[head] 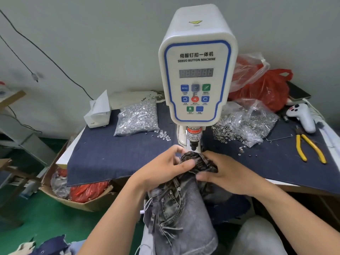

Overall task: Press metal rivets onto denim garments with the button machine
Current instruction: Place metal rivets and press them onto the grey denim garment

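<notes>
A: Nearest, what hangs off the table edge?

B: The denim garment (181,208), grey-washed, drops from the near edge of the table (114,155) toward the bottom of the view. Its top is bunched up just in front of the button machine (196,70). On the near left, a cardboard box (77,203) sits on the floor under the table's corner.

A: And the hands?

B: 2 hands meet on that bunch. The left hand (161,168) comes in from the left, thumb laid across the folded waistband and fingers curled over its far side, pinching it. The right hand (222,173) grips the fold from the right, fingers tucked under the cloth.

A: Open room around them?

B: Bare blue cloth lies left of the hands. Farther back, a bag of rivets (138,118) sits left of the machine, a spilled bag of ring parts (242,126) right of it, and yellow-handled pliers (309,148) near the right edge.

A: Anything unclear?

B: The machine's punch tip sits just beyond the denim; whether it touches, I can't tell. The right fingertips are hidden.
</notes>
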A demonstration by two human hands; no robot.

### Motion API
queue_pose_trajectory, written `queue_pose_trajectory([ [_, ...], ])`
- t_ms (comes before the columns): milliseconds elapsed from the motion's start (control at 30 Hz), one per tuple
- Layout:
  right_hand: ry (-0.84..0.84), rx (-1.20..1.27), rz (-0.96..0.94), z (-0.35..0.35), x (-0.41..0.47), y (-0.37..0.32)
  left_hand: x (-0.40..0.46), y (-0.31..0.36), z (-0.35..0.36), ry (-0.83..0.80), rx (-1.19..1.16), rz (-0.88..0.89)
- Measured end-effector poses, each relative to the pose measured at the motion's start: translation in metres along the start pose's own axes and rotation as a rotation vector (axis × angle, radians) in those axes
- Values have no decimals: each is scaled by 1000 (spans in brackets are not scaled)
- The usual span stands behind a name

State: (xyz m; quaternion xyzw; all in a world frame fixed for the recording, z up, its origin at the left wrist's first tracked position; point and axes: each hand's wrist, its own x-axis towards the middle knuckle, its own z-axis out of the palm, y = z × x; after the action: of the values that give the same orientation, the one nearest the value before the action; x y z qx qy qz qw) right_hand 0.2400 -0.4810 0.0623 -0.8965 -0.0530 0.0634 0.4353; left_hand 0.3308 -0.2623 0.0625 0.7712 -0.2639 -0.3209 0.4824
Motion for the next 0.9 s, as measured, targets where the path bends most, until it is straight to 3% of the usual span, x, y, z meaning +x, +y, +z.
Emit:
queue_pose_trajectory([
  [133, 103, 493, 27, -14, -9, 17, -12, -28, -24, -266, 336, -164],
  [200, 52, 572, 115, -17, -11, 26, -17, -36, -28, -255, 273, -178],
  [333, -39, -157, 254, -23, -15, 41, -18, -38, -26, -135, 14, -70],
  [400, 13, -343, 231, -16, -19, 38, -14, -32, -21, -125, -136, -23],
  [500, 220, -302, -110, 5, -25, 28, -3, -18, -12, -118, -394, 27],
  [567, 194, -360, -272, 17, -27, 23, 3, -7, -9, -123, -549, 47],
  [633, 119, -409, -312, 21, -24, 23, 7, 0, -9, -151, -621, 71],
  [800, 21, -379, -299, 16, -9, 14, 7, 1, -7, -162, -605, 55],
  [900, -13, -385, -322, 8, -2, 13, -1, -5, -14, -83, -261, 25],
])
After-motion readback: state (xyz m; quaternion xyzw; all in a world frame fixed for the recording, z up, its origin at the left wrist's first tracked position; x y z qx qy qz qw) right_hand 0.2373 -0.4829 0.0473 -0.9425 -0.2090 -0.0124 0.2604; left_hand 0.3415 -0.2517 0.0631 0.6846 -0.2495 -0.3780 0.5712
